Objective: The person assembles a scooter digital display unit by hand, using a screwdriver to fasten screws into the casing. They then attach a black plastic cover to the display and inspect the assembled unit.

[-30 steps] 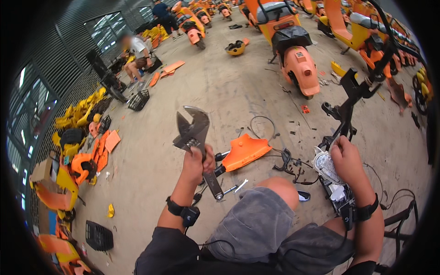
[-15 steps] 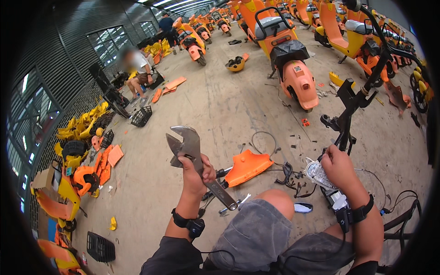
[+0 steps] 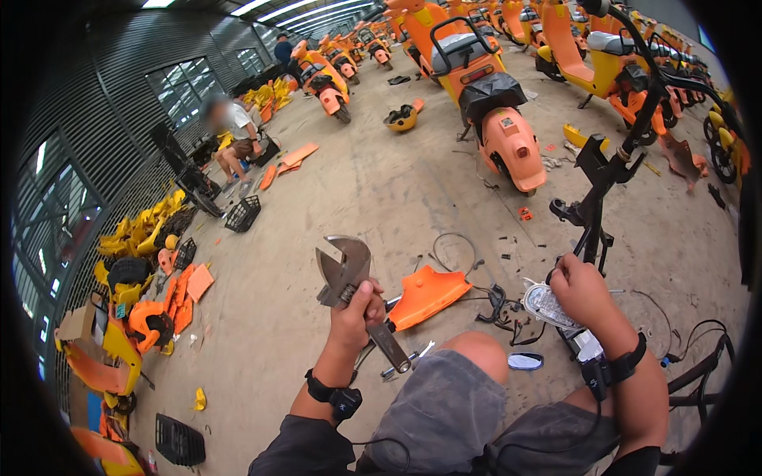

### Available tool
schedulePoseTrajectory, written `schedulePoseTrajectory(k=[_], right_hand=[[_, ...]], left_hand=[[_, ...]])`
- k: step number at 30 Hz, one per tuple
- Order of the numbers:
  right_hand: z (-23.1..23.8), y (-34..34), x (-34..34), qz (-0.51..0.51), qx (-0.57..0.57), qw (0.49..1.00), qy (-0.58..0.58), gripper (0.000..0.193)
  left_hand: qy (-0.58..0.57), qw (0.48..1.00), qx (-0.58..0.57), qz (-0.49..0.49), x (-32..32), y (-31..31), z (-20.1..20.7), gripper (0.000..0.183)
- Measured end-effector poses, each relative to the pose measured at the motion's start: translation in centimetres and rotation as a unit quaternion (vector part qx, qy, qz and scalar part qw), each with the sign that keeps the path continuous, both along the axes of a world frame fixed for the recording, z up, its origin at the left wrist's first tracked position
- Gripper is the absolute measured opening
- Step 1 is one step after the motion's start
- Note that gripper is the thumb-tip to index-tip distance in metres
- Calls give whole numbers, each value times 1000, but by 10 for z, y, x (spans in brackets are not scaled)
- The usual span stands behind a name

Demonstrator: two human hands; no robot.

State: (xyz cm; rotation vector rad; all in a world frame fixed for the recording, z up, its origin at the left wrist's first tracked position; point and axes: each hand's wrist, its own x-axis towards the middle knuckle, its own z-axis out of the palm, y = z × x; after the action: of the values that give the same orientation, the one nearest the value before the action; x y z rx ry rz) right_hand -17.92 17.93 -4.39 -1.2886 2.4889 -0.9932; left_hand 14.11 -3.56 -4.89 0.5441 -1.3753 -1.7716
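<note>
My left hand (image 3: 354, 317) is wrapped round the handle of a large steel adjustable wrench (image 3: 353, 258), its jaws pointing up and away from me. The wrench is held in the air over the floor. My right hand (image 3: 578, 289) is closed at the lower part of a stripped black scooter frame (image 3: 597, 202), right beside a clear headlight (image 3: 541, 301). What its fingers grip is hidden behind the hand. Past the wrench handle lies an orange plastic panel (image 3: 429, 295) on the floor.
Loose cables (image 3: 496, 305) and small parts lie before my knees, with an oval mirror-like piece (image 3: 525, 362) nearer. Orange scooters (image 3: 508, 135) stand beyond. At left are black baskets (image 3: 179, 439) and piled yellow panels (image 3: 147, 222). A person (image 3: 238, 131) sits at the far left.
My left hand has brought the wrench slightly right and down, tilting its head. The right hand stays at the frame beside the headlight, with little change.
</note>
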Motion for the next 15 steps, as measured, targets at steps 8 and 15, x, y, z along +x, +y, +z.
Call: schedulePoseTrajectory(k=[8, 15], right_hand=[[1, 5, -1, 1, 3, 1000, 14, 24], [-4, 6, -1, 6, 2, 1000, 15, 25]], left_hand=[[-211, 977, 39, 0, -16, -7, -60, 23], [-477, 859, -178, -55, 45, -52, -283, 36]])
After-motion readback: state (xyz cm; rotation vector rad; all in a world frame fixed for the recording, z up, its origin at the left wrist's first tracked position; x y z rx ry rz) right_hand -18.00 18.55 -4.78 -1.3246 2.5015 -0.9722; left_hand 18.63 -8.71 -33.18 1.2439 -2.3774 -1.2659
